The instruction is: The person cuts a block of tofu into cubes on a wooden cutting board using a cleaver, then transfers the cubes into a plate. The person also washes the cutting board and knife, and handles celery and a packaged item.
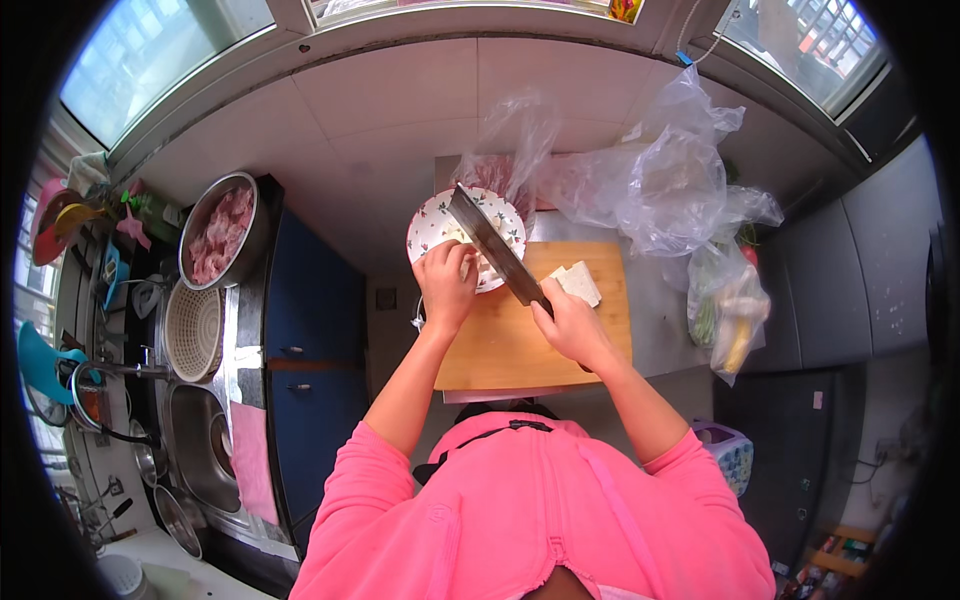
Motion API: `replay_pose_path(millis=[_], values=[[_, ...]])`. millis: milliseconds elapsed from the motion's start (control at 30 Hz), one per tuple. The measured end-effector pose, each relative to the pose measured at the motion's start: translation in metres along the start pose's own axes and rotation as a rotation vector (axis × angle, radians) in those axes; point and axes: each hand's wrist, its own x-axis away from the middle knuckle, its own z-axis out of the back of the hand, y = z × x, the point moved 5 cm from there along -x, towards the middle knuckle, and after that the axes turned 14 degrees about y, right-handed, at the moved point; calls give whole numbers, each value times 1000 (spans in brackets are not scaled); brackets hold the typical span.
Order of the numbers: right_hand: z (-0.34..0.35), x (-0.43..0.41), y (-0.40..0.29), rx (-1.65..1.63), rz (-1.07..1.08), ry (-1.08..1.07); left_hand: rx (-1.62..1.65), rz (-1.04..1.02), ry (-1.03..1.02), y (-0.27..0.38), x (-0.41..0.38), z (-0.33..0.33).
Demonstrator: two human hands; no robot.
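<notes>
My right hand [574, 322] grips the dark handle of a cleaver [491, 244]. The broad blade slants up and left over a white plate [424, 225] with a red rim and a leaf-and-berry print. Small pale cubes, apparently tofu [495, 223], lie on the plate, partly covered by the blade. At the plate's near edge is my left hand [448, 285], fingers bent down over the plate close to the blade; whether they hold a piece is hidden. Below both hands lies a wooden cutting board [495, 349]. A block of white tofu [577, 283] rests on it, right of the cleaver.
Clear plastic bags [667, 187] crowd the metal table's back and right; one bag [739, 322] holds something yellow. Leftward, a steel bowl of raw meat [221, 232] and a woven-look basket [195, 330] stand by a sink [196, 442]. A pink cloth [253, 461] drapes the counter edge.
</notes>
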Motion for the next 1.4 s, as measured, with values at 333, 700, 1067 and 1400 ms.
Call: replay_pose_path(millis=[333,700,1067,1400], values=[[-25,1,19,-1150,-664,-310,1481,1487,41,-18,-3,-12],[-7,25,60,-1339,-752,-153,1367,1499,-36,-36,-14,-26],[87,109,86,-1068,-726,238,379,403,-36,-31,-58,-50],[106,181,105,-875,-811,310,221,-656,-1097,121,21,-102]])
